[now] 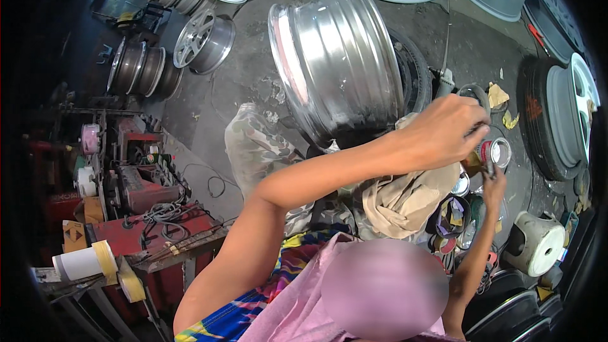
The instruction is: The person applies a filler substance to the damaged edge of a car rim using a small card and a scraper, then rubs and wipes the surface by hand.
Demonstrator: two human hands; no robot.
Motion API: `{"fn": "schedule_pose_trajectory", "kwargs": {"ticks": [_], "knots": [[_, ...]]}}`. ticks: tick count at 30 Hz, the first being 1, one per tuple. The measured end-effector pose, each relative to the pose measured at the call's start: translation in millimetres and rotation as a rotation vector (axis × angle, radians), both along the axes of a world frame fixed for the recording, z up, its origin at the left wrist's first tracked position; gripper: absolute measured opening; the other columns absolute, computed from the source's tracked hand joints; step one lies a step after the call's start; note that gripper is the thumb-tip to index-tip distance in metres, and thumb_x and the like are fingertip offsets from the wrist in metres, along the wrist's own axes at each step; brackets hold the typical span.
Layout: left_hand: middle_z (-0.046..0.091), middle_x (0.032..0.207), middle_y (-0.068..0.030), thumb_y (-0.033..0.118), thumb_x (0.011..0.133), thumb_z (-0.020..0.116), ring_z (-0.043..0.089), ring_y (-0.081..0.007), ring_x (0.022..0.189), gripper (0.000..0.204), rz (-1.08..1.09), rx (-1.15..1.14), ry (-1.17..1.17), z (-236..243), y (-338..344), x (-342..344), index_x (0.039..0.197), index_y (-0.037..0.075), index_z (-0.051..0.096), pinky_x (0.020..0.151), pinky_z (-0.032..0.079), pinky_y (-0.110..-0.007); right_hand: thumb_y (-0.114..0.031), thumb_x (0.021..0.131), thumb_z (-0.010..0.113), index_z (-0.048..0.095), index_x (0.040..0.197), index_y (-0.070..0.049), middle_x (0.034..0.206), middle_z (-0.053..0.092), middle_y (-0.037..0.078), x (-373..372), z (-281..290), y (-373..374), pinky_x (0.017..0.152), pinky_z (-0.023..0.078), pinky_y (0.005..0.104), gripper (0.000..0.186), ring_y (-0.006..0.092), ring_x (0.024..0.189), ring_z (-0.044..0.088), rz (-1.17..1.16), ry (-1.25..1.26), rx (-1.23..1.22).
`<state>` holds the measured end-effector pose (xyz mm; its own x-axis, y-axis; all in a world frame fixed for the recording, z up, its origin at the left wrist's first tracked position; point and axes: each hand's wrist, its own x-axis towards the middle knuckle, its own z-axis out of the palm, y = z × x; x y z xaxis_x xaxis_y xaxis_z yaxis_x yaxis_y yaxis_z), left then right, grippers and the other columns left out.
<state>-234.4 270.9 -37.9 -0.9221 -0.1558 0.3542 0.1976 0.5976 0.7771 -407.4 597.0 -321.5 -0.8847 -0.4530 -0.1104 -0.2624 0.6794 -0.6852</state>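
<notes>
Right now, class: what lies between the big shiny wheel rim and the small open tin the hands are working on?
In the head view, the left hand and a crumpled beige cloth lie between the rim and the tin; the right hand sits just below it.

Wheel rim (335,63) stands behind the cloth (405,199).

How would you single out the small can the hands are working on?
Start at the big polished silver rim lying on its side in the middle. To its lower right, both hands meet at a small open can. Its bright round silver mouth and red side distinguish it from the surrounding clutter.
</notes>
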Motion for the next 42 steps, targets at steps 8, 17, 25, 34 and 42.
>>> {"fn": "schedule_pose_trajectory", "kwargs": {"ticks": [8, 17, 25, 34, 42], "knots": [[0.069, 0.095, -0.0257, 0.012, 0.094, 0.064, 0.068, -0.0441, 0.092, 0.024, -0.145, -0.065, -0.056, -34.5, 12.6, -59.0, 0.106, -0.009, 0.07, 0.084, 0.052, -0.05, -0.005, 0.099, 0.065, 0.071, 0.114, 0.004, 0.101, 0.072, 0.008, 30.2, 234.6, -42.4, 0.091, 0.048, 0.0297, 0.019, 0.0137, 0.095, 0.062, 0.042, 0.019, -0.23], [0.076, 0.092, -0.0222, 0.019, 0.094, 0.065, 0.074, -0.0288, 0.084, 0.028, -0.407, 0.213, -0.274, -46.1, -3.2, -59.5, 0.108, -0.003, 0.076, 0.081, 0.056, -0.039, -0.009, 0.1, 0.068, 0.071, 0.115, 0.004, 0.103, 0.072, 0.007, 38.4, 264.4, -58.1, 0.093, 0.049, 0.0289, 0.021, 0.012, 0.098, 0.062, 0.005, 0.018, -0.243], [0.077, 0.098, -0.0156, 0.023, 0.101, 0.064, 0.073, -0.019, 0.088, 0.031, -0.222, 0.314, -0.515, -53.5, -8.4, -74.3, 0.116, -0.003, 0.074, 0.079, 0.06, -0.034, -0.036, 0.101, 0.067, 0.07, 0.123, -0.001, 0.112, 0.072, 0.009, 14.7, 239.0, -44.3, 0.095, 0.048, 0.0323, 0.041, 0.0163, 0.105, 0.063, -0.134, 0.068, -0.112], [0.072, 0.113, -0.0196, 0.012, 0.106, 0.056, 0.075, -0.0203, 0.097, 0.036, -0.061, 0.753, -0.499, -45.9, -12.7, -111.8, 0.131, -0.015, 0.058, 0.087, 0.063, -0.028, -0.017, 0.098, 0.059, 0.069, 0.103, 0.003, 0.104, 0.07, 0.028, -69.7, 78.4, 23.1, 0.08, 0.053, 0.0545, 0.024, 0.0476, 0.094, 0.068, -0.085, 0.388, 0.301], [0.07, 0.116, -0.0228, 0.01, 0.104, 0.055, 0.074, -0.023, 0.1, 0.038, -0.069, 0.698, -0.472, -56.0, -2.0, -148.5, 0.13, -0.017, 0.057, 0.09, 0.063, -0.029, -0.004, 0.087, 0.061, 0.066, 0.108, 0.002, 0.109, 0.065, 0.028, -108.0, -12.6, -2.3, 0.086, 0.057, 0.0534, 0.022, 0.048, 0.098, 0.067, 0.03, 0.458, 0.551]]}}
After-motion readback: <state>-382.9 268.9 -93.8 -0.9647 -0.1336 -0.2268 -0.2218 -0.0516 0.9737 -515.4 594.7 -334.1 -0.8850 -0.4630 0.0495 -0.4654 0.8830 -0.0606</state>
